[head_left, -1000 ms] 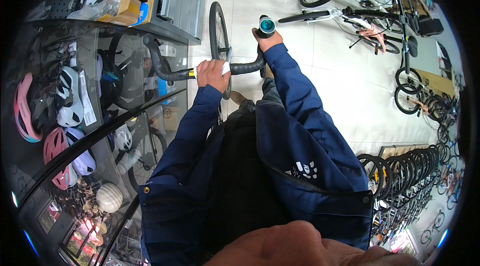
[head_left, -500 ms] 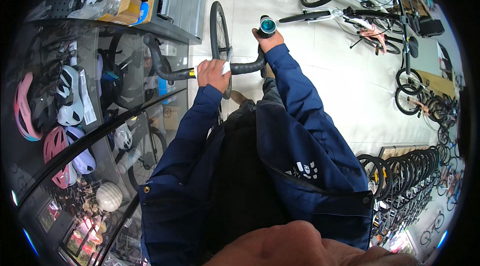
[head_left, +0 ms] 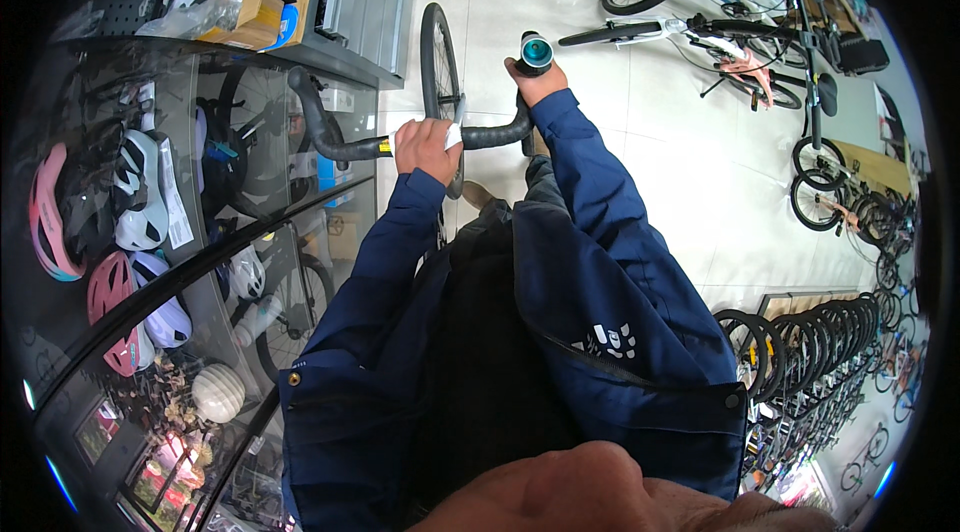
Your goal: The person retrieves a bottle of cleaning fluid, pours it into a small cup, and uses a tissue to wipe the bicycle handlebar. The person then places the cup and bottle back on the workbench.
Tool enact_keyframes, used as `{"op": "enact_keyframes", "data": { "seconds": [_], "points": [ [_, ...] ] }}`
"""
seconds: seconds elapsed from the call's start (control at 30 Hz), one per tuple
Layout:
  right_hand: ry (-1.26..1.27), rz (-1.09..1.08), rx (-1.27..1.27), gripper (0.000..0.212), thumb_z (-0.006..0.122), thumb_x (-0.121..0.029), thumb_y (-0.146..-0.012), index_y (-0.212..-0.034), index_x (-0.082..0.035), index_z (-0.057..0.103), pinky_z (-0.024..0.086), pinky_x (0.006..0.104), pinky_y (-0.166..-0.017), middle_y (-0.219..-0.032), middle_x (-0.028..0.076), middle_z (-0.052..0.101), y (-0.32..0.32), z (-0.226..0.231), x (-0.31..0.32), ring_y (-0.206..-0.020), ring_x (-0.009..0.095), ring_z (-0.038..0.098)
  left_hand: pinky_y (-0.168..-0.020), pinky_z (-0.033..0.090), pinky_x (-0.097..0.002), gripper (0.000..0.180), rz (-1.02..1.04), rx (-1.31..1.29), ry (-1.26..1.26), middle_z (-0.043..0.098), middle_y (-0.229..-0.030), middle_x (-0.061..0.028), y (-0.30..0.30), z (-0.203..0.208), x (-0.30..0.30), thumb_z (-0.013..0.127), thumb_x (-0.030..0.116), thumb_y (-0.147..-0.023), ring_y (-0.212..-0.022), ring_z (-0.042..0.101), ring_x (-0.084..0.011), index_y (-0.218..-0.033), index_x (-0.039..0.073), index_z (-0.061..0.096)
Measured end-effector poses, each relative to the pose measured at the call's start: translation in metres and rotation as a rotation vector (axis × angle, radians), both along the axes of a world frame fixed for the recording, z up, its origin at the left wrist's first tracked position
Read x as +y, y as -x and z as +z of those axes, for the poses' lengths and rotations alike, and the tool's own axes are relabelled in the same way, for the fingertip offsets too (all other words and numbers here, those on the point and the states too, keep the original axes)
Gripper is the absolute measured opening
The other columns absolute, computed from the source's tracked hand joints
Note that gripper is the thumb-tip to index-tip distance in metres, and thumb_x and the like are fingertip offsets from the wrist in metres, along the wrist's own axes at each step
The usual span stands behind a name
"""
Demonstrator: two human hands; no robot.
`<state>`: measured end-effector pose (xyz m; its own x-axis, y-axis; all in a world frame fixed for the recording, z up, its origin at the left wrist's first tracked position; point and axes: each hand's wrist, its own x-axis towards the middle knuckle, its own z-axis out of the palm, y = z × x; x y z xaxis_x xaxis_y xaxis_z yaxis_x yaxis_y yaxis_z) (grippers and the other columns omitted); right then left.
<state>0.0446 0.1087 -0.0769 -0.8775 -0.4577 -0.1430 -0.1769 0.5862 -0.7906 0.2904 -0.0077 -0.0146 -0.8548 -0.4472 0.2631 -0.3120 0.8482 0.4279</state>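
A dark drop handlebar [head_left: 490,137] of a bicycle stands in front of me, above its front wheel [head_left: 438,62]. Near the middle of the bar rests my left hand [head_left: 424,147], its fingers curled over it. Something white [head_left: 454,136], perhaps paper or cloth, shows on both sides of that hand; a yellow mark [head_left: 384,146] lies beside it. At the right end of the bar, my right hand [head_left: 541,82] closes round a short dark cylinder [head_left: 535,54] with a pale rim and teal round end. Its exact kind is unclear, and the fingers are partly hidden behind it.
To the left, a glass display case [head_left: 340,202] contains several helmets [head_left: 140,197]. Beyond it is a grey cabinet [head_left: 370,7] with an open cardboard box [head_left: 245,14] on top. Several bicycles [head_left: 640,30] stand at the far right; a row of tyres [head_left: 800,352] lines the near right.
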Motion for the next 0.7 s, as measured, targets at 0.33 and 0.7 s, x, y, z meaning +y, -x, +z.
{"op": "enact_keyframes", "data": {
  "seconds": [0.33,0.7],
  "points": [
    [-0.091,0.016,0.002,0.063,0.079,-0.053,-0.083,-0.118,-0.002,0.067,0.058,0.0424,-0.092,-0.105,0.021,0.076,-0.0008,0.0028,0.0031,-0.1,0.039,0.074,-0.103,0.045,-0.0455,0.029,0.001,0.005,-0.002,0.071,-0.098,-0.0073,0.0005,0.0003,0.0023,0.079,0.019,-0.076,-0.099,0.063,-0.0323,-0.103,0.012,0.074],
    [-0.082,0.009,0.045,0.062,0.08,-0.051,-0.083,-0.118,-0.003,0.066,0.059,0.0418,-0.091,-0.102,0.02,0.077,0.0004,-0.004,0.0035,-0.099,0.038,0.075,-0.104,0.044,-0.0456,0.027,0.003,0.001,-0.013,0.071,-0.099,-0.0069,0.0003,0.0025,0.0043,0.079,0.017,-0.076,-0.1,0.064,-0.0327,-0.102,0.013,0.073]
  ]
}}
